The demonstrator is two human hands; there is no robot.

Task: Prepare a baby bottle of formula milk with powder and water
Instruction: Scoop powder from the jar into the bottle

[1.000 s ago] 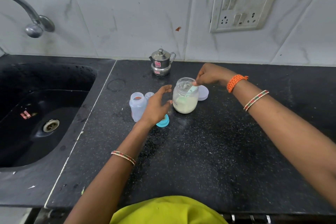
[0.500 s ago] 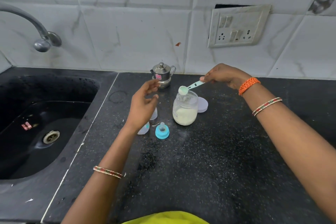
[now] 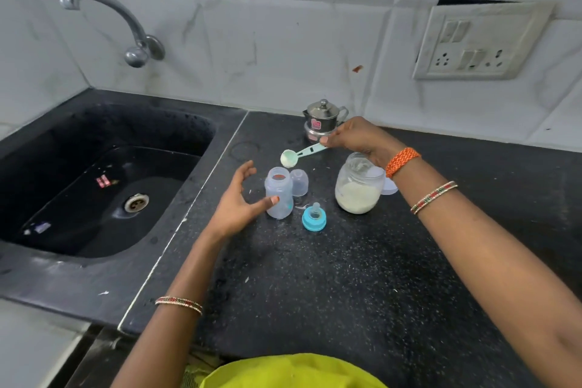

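My right hand (image 3: 356,138) pinches the end of the pale green scoop (image 3: 299,155) by its handle, and I hold the bowl, heaped with white powder, in the air just above and behind the mouth of the baby bottle (image 3: 278,192). My left hand (image 3: 237,205) is loose and spread beside that bottle, thumb tip against its lower wall, fingers apart from it and gripping nothing. The bottle stands upright and uncapped on the black counter (image 3: 346,277). Touching it on the far right side I see its clear dome cap (image 3: 299,182), and just in front lies the blue teat ring (image 3: 314,218), teat pointing up. To the right, partly hidden by my right wrist, stands the open powder jar (image 3: 359,187), about a third full; its lid (image 3: 390,187) lies behind it. A small steel pot (image 3: 322,121) sits near the tiled wall, my right fingers overlapping it from my vantage. The black sink (image 3: 104,179) lies well to the left, under the tap (image 3: 126,25).
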